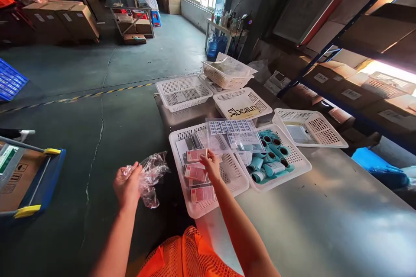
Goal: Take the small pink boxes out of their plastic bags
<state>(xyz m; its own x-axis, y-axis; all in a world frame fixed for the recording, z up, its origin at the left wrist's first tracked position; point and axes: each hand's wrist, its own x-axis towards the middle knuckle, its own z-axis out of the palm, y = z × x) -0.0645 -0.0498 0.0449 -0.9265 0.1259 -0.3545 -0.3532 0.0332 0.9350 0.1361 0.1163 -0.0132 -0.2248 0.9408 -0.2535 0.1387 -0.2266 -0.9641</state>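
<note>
Here your right hand [212,165] has its fingertips pinched on a small pink-and-white flat packet [196,155], lifted just above the near white perforated plastic basket [208,212]. More such packets lie in a row directly below, their long sides running across you. Your left hand [127,185] is closed around a crumpled clear plastic bag [152,174], held off the table edge, well left of the basket, so the right hand is nearer.

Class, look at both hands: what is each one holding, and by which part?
Left hand grips a crumpled clear plastic bag at its near end. Right hand pinches a small pink packet by its right edge.
</note>
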